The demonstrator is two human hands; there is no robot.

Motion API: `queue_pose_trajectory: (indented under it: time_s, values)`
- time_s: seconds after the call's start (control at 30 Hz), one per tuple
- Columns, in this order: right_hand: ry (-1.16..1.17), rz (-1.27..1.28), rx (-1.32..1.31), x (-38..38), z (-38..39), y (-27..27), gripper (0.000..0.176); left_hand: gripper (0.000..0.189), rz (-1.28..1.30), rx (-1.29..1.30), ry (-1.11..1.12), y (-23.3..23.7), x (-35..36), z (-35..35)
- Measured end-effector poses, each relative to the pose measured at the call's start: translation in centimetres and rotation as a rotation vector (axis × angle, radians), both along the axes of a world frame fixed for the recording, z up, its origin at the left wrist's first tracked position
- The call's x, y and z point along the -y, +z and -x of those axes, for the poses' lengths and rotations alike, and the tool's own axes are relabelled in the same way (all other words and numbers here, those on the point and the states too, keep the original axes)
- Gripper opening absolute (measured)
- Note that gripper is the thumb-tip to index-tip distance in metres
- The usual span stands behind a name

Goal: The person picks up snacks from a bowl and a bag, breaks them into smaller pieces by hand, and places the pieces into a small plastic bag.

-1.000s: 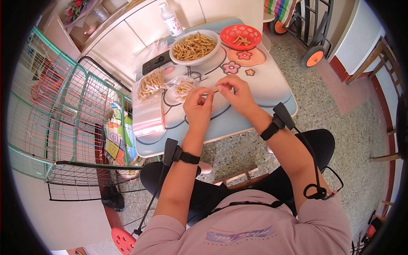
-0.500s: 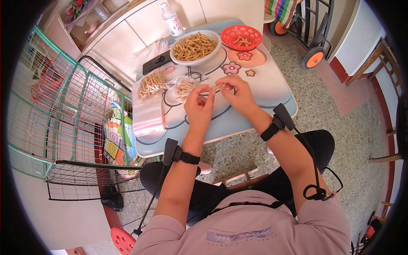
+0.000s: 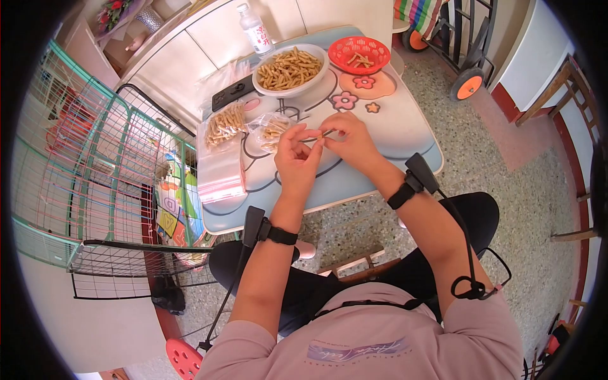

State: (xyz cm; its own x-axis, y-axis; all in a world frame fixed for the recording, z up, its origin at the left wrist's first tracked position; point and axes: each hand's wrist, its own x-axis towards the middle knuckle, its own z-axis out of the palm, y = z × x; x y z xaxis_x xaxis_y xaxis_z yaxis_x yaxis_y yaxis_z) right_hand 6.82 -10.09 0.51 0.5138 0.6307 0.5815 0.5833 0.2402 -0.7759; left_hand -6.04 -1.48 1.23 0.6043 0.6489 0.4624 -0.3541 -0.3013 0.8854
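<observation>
Above the table, my left hand [image 3: 297, 151] and my right hand [image 3: 349, 140] meet, each closed in a pinch. Between their fingertips is a short tan stick-like piece [image 3: 326, 133], mostly hidden by the fingers. Just beyond my left hand lies a clear plastic bag [image 3: 271, 128] holding similar pieces. A second, fuller bag of sticks [image 3: 224, 125] sits to its left, by a stack of flat clear bags [image 3: 221, 177]. A white bowl [image 3: 256, 81] heaped with the sticks stands farther back. At the back right, a red plastic basket [image 3: 380, 49] holds several pieces.
A labelled bottle [image 3: 256, 30] and a black oblong object [image 3: 232, 92] are near the back of the printed table [image 3: 405, 136]. On the left stands a green wire rack [image 3: 79, 183]. A wheeled cart [image 3: 467, 69] is at the far right.
My hands have drawn slightly closer together, with the right fingers tilting inward and down. Less of the tan piece shows between the fingertips. The surrounding things look the same.
</observation>
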Motion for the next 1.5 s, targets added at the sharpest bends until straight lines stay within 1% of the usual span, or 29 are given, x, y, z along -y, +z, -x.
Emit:
queue_pose_trajectory:
  time_s: [0.17,0.37,0.57,0.67,0.87,0.97,1.17,1.27,1.37,1.5]
  values:
    - [0.004,0.046,0.005,0.02,-0.03,0.06,0.016,0.047,-0.005,-0.012,-0.020,-0.09,-0.08,0.02]
    - [0.002,0.043,0.003,-0.01,0.01,0.03,0.016,0.046,-0.003,-0.038,-0.019,-0.05,-0.12,0.06]
    - [0.028,0.090,-0.010,0.33,0.05,0.48,0.018,0.044,-0.032,-0.050,0.010,0.15,0.00,0.17]
    - [0.031,0.089,-0.024,0.42,0.07,0.61,0.017,0.042,-0.025,-0.090,0.022,0.12,-0.05,0.24]
    - [0.007,0.064,0.005,0.22,-0.01,0.32,0.015,0.040,-0.015,-0.074,0.018,0.24,0.10,0.13]
    - [0.028,0.099,-0.013,0.36,-0.02,0.46,0.018,0.039,-0.018,-0.073,0.016,0.25,0.08,0.15]
    - [0.023,0.101,-0.007,0.29,-0.02,0.25,0.018,0.037,-0.020,-0.063,0.020,0.15,0.12,0.15]
    - [0.012,0.042,0.006,0.12,0.04,0.27,0.015,0.037,-0.004,-0.061,0.024,0.25,0.28,0.14]
    - [0.005,0.056,-0.017,0.09,0.13,0.44,0.015,0.039,-0.022,-0.065,0.043,0.01,0.13,0.07]
    - [0.015,0.020,0.023,0.08,0.11,0.44,0.013,0.044,-0.072,-0.047,0.070,-0.05,0.07,0.07]
